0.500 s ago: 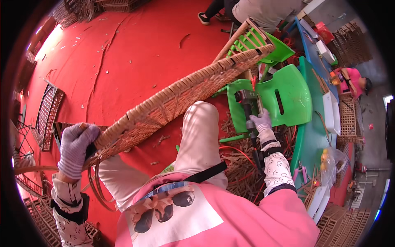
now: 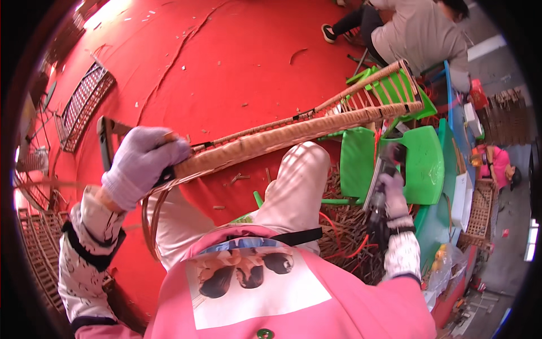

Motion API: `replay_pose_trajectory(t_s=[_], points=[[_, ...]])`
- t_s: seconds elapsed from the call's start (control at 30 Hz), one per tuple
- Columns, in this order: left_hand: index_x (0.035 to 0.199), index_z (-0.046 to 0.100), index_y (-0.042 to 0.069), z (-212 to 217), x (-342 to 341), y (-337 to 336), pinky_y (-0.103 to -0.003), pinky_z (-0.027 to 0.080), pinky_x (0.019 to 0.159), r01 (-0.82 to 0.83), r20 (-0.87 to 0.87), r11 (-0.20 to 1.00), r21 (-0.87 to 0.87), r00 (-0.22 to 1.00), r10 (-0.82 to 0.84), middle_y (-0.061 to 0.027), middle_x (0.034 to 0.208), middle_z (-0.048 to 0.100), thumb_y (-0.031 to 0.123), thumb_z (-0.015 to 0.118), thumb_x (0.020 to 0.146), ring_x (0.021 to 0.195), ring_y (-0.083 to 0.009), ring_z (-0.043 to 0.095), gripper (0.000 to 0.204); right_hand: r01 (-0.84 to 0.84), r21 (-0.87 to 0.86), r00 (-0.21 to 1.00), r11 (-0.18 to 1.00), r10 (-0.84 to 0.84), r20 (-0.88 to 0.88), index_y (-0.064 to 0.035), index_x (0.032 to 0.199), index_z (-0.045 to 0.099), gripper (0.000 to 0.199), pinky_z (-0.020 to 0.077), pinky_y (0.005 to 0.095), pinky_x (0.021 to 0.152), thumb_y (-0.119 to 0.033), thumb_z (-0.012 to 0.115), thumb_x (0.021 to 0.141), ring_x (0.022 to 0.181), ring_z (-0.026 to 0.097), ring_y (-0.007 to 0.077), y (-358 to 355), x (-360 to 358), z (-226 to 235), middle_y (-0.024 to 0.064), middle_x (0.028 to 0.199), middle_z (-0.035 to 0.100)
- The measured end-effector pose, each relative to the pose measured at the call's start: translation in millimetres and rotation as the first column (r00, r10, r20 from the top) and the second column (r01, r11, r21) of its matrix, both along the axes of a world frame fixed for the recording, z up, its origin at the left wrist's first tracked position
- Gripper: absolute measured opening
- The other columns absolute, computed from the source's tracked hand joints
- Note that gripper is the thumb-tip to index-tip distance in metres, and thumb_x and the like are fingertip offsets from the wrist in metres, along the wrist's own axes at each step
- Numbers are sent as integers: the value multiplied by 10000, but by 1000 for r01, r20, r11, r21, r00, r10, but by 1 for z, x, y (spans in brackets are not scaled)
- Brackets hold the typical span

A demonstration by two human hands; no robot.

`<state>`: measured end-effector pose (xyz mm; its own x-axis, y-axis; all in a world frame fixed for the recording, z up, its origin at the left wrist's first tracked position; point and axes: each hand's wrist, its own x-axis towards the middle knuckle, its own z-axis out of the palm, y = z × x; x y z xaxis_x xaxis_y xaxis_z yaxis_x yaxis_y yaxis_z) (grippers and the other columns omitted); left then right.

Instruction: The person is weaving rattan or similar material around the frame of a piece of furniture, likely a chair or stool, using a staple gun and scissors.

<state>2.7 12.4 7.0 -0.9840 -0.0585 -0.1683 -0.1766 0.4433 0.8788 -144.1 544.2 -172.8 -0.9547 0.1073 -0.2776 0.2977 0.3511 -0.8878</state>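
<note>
A long woven rattan frame (image 2: 282, 131) with a wrapped edge slants across in front of me, its far end over the green chairs. My left hand (image 2: 144, 161), in a pale striped glove, is closed around its near left end. A loose rattan strip (image 2: 152, 226) hangs below that grip. At the right, my gloved right hand (image 2: 394, 192) is wrapped round a dark pneumatic staple gun (image 2: 377, 210), blurred by motion, beside the seat of a green plastic chair (image 2: 424, 164). The gun is apart from the frame.
Cut rattan scraps (image 2: 344, 226) and a red hose (image 2: 333, 229) lie below the chair. A green-blue table (image 2: 437, 226) with white trays runs along the right. A seated person (image 2: 415, 34) is at the far right, another person in pink (image 2: 499, 164) beyond the table. A woven panel (image 2: 84, 104) lies on the red floor.
The frame has swung flatter and its far end has shifted right. My left hand has moved right and up, and my right hand has carried the staple gun right and slightly down. The view has shifted.
</note>
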Motion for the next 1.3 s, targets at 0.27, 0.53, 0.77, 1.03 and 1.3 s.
replay_pose_trajectory(t_s=[0.27, 0.53, 0.77, 1.03, 1.3], points=[[770, 643, -22, -2, -1, 0, -274, 430, 528, -36, 156, 991, 129, 988, 16, -9, 631, 577, 160, 620, 822, 580, -70, 516, 190, -395, -492, 911, 776, 399, -103, -10, 887, 537, 168, 469, 382, 619, -153, 598, 826, 621, 507, 194, -83, 129, 212, 57, 707, 463], [791, 647, -19, -9, -3, 0, -278, 447, 532, -64, 138, 985, 162, 990, 41, -24, 617, 567, 203, 658, 789, 560, -98, 529, 223, -584, -225, 762, 780, 622, 180, 62, 945, 529, 351, 521, 367, 592, -62, 723, 680, 597, 594, 217, -232, 145, 277, 125, 694, 576], [834, 645, -2, -1, -1, -1, -327, 440, 549, 39, 105, 999, -16, 994, -37, -69, 602, 565, 277, 626, 834, 555, -151, 546, 279, -753, 112, 628, 648, 658, 417, -45, 893, 588, 267, 436, 249, 625, -110, 751, 692, 702, 542, 106, -267, 136, 284, 8, 750, 566], [852, 655, 14, 5, 10, -7, -343, 451, 592, 23, 101, 999, -25, 995, -20, -92, 634, 585, 302, 616, 838, 587, -192, 566, 291, -786, 136, 598, 602, 687, 413, -53, 1004, 587, 291, 476, 276, 626, -57, 686, 730, 710, 577, 114, -274, 137, 287, 26, 820, 607], [912, 667, 39, 1, 15, -7, -356, 471, 674, 48, 66, 998, -40, 997, -45, -134, 731, 635, 312, 603, 840, 685, -262, 616, 290, -805, 199, 573, 559, 644, 508, -39, 1019, 582, 265, 446, 256, 562, -80, 654, 767, 617, 547, 95, -312, 137, 309, 14, 735, 582]])
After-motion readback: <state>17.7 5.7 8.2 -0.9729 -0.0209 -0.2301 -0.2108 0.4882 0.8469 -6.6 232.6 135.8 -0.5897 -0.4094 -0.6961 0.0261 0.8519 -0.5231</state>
